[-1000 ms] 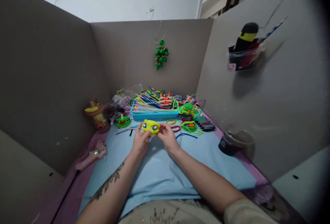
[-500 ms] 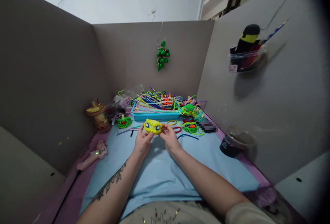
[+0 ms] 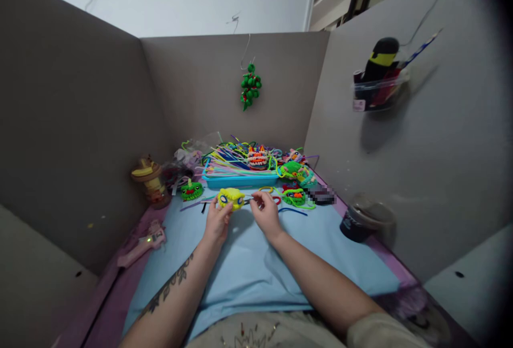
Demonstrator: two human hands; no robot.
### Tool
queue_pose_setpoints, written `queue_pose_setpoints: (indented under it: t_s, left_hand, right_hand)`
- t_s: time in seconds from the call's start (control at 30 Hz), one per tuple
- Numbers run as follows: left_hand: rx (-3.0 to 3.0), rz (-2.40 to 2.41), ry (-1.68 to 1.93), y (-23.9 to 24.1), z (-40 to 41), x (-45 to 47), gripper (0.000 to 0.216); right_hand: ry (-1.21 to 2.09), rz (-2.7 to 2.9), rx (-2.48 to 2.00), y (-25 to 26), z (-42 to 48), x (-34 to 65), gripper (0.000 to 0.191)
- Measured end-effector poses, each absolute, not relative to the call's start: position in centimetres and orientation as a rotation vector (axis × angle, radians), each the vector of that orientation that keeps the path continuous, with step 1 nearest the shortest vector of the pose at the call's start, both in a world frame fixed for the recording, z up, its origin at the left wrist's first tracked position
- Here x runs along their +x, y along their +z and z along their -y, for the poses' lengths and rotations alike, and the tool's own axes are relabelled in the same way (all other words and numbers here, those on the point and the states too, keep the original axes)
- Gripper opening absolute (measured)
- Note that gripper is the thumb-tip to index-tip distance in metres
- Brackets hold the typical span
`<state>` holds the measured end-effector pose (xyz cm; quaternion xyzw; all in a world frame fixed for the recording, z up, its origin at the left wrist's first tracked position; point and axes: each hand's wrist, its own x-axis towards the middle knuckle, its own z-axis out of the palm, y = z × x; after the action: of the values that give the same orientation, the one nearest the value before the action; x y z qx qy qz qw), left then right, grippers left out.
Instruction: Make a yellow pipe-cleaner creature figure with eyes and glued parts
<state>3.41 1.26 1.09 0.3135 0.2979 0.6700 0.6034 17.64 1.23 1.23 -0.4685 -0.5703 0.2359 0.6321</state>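
My left hand (image 3: 217, 224) pinches a yellow pipe-cleaner animal head (image 3: 231, 199) with two blue-rimmed white eyes, thumb in front. It is held above the blue cloth. Just right of it is my right hand (image 3: 266, 213), apart from the head, its fingers loosely curled with a gap between them. No object shows clearly in that hand. Scissors with red and yellow handles (image 3: 276, 200) lie behind it, partly hidden. Close by on the right is a green pipe-cleaner figure (image 3: 294, 196) with an orange part.
A blue tray (image 3: 240, 182) full of pipe cleaners stands at the back. A green frog-like head (image 3: 192, 190), a lidded cup (image 3: 151, 182) and a pink glue gun (image 3: 144, 245) are on the left. A dark tub (image 3: 358, 222) stands right. A green ornament (image 3: 250, 87) hangs from the back panel.
My right hand has let go of the yellow head and moved slightly right, its fingers curling. My left hand keeps the head, which has shifted a little left in view.
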Motion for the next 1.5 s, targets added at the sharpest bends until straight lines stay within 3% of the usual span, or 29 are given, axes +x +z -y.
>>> queue_pose_setpoints:
  t_s: [0.07, 0.43, 0.97, 1.13, 1.37, 1.5]
  left_hand:
    - [0.742, -0.704, 1.563, 1.1, -1.3, 3.5, 0.065]
    - [0.810, -0.876, 1.588, 1.4, -0.8, 4.1, 0.070]
    - [0.582, -0.829, 1.545, 0.5, -2.4, 2.4, 0.042]
    - [0.637, -0.893, 1.443, -0.9, -3.1, 2.6, 0.040]
    - [1.366, -1.502, 1.600, -1.2, -1.9, 2.5, 0.035]
    - [1.931, -1.418, 1.436, 0.0, -1.5, 2.3, 0.038]
  right_hand:
    - [0.421, 1.426, -1.094, 1.6, -0.9, 17.7, 0.008]
    - [0.387, 1.598, -1.097, 0.8, -1.6, 17.8, 0.015]
    - [0.440, 1.402, -1.233, 1.2, -2.9, 19.6, 0.017]
    - [0.637, 1.303, -1.223, 0.6, -3.4, 19.7, 0.017]
    - [0.921, 1.298, -1.168, -0.6, -3.5, 18.7, 0.014]
    - [0.964, 1.344, -1.180, -0.8, -3.7, 18.9, 0.013]
